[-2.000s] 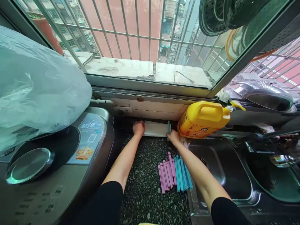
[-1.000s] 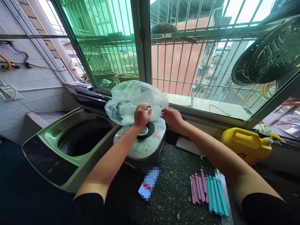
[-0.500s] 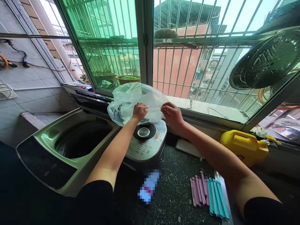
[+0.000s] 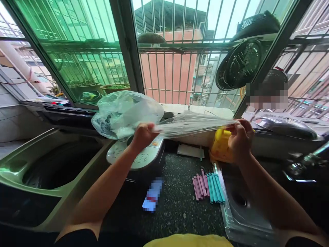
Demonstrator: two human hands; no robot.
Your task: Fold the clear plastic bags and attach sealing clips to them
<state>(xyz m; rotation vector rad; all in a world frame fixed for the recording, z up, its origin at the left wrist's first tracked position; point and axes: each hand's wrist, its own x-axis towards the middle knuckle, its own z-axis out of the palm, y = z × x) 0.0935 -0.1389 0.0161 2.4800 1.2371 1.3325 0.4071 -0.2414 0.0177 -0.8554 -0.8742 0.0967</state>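
Note:
A clear plastic bag (image 4: 128, 111) stretches across the view, its left end puffed up and its right part pulled into a flat, creased strip. My left hand (image 4: 144, 137) is closed around the neck of the puffed part, above a rice cooker (image 4: 140, 159) with a silver panel. At the strip's other end, my right hand (image 4: 241, 137) pinches the plastic in front of the yellow jug (image 4: 219, 145). On the dark counter below lie several pink sealing clips (image 4: 200, 185) and several teal sealing clips (image 4: 215, 187), side by side.
An open-topped washing machine (image 4: 55, 164) stands at the left. A blurred-out packet (image 4: 153, 195) lies on the speckled counter (image 4: 180, 219). To the right is a metal sink (image 4: 246, 216). Barred windows run behind, with a white flat object (image 4: 190, 151) near the wall.
My right hand has moved far to the right, drawing the plastic out into a long strip between the hands. My left hand keeps its hold. The view has turned right.

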